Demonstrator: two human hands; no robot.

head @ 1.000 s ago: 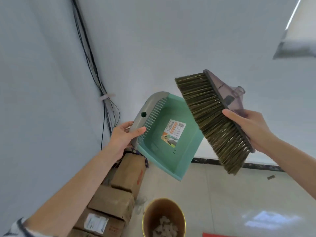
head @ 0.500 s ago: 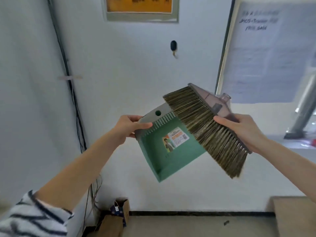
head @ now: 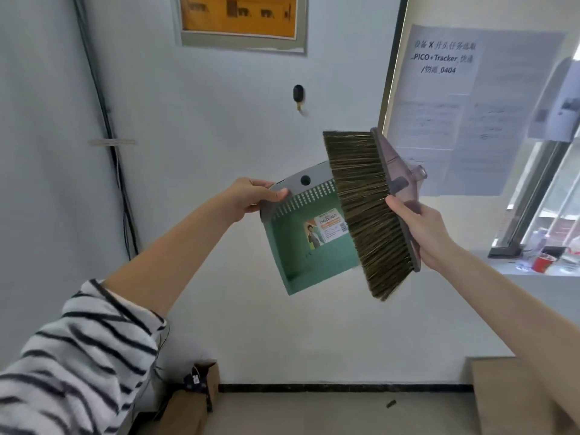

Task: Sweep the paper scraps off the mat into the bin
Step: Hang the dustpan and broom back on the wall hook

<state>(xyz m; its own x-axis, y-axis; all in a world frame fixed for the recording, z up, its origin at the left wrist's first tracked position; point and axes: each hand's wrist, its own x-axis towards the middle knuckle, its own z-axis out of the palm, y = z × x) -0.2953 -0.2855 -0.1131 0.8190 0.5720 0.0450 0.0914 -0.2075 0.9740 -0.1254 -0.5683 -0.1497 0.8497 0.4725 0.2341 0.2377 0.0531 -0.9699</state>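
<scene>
My left hand pinches the dustpan rim; my right hand grips the brush head, both raised before the wall. I should knock the bristles gently over the pan, keeping it tilted. The bin and scraps, visible a second ago, have dropped below view.

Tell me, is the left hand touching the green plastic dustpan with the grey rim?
Touching. The head view shows the left hand gripping the green plastic dustpan by its grey rim, thumb pressed on the front, fingers curled over the edge.
</scene>
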